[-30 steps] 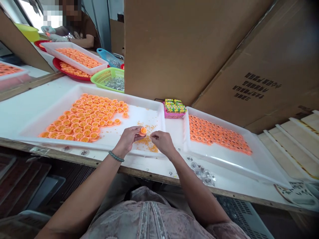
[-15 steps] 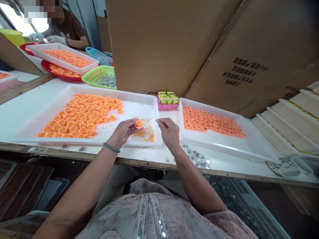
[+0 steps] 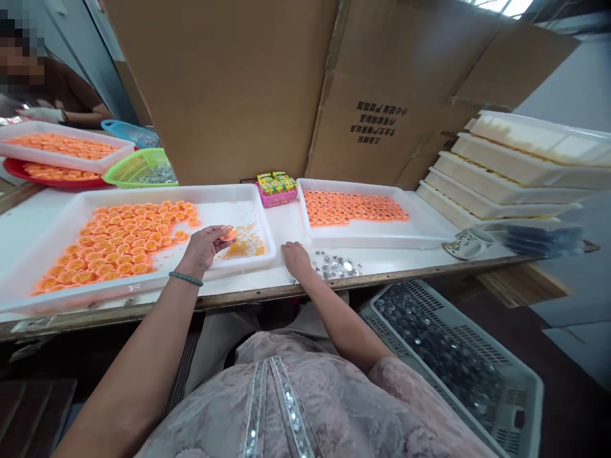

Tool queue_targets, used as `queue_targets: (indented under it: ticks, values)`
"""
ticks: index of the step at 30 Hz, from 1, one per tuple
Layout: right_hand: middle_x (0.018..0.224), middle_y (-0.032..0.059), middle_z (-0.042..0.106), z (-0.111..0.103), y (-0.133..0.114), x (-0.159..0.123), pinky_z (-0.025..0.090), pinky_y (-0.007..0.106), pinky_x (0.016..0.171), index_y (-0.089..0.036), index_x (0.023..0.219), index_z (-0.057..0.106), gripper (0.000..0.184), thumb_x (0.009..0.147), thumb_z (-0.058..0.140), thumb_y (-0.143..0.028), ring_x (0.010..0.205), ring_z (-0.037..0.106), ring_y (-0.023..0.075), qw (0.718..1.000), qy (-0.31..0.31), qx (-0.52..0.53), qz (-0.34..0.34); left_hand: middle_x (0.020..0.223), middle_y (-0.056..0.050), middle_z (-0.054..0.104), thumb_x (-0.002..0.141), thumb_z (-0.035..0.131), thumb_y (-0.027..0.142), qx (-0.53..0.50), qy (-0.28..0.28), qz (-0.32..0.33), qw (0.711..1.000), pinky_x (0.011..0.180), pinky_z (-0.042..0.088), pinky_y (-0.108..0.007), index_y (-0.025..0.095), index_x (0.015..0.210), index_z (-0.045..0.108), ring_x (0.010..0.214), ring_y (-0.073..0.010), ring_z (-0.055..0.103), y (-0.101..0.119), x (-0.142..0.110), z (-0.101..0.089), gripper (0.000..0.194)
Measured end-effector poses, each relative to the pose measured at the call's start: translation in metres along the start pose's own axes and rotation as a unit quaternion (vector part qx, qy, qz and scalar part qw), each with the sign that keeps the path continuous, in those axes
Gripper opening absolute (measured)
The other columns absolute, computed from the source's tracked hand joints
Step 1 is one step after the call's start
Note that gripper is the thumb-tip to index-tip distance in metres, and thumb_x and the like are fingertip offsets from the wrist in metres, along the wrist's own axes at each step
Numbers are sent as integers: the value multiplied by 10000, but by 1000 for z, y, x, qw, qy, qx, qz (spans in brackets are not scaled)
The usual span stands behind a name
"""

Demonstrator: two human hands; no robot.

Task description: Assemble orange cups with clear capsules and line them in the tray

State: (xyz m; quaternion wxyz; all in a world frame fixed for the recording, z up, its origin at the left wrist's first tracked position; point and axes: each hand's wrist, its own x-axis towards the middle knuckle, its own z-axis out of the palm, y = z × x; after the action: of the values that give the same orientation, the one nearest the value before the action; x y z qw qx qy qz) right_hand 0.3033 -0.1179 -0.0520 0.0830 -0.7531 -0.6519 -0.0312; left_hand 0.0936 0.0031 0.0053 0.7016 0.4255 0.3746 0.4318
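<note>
My left hand hovers over the big white tray and pinches a small orange cup between thumb and fingers. Many more orange cups fill the tray's left half, and loose orange crumbs lie by its right end. My right hand rests on the table just right of that tray, fingers curled down beside a heap of small clear shiny pieces. What those fingers hold, if anything, is hidden. A second white tray to the right carries neat rows of orange cups.
A pink basket of yellow packets sits between the trays. Cardboard sheets wall the back. White trays are stacked at right. A grey crate of clear pieces stands on the floor. Another person works at far left by a green basket.
My right hand has drawn away from the cup, out of the tray and down to the table by the clear pieces. The left hand keeps the cup. The camera has swung to the right.
</note>
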Motion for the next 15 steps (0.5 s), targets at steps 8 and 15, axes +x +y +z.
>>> queue_targets:
  ticks: [8, 15]
  values:
    - [926, 144, 620, 12, 4, -9, 394, 330, 855, -104, 869, 626, 235, 829, 404, -38, 952, 516, 239, 999, 39, 29, 8, 681, -32, 675, 593, 737, 159, 22, -5, 13, 1000, 615, 558, -225, 98, 755, 661, 643, -162, 673, -2, 2, -3, 189]
    - [866, 111, 668, 8, 7, -10, 428, 294, 753, -142, 921, 616, 194, 883, 425, -141, 831, 603, 209, 980, 124, 140, 72, 667, -44, 682, 603, 724, 158, 33, -9, 18, 999, 577, 555, -242, 106, 741, 651, 641, -178, 677, 0, -1, -1, 165]
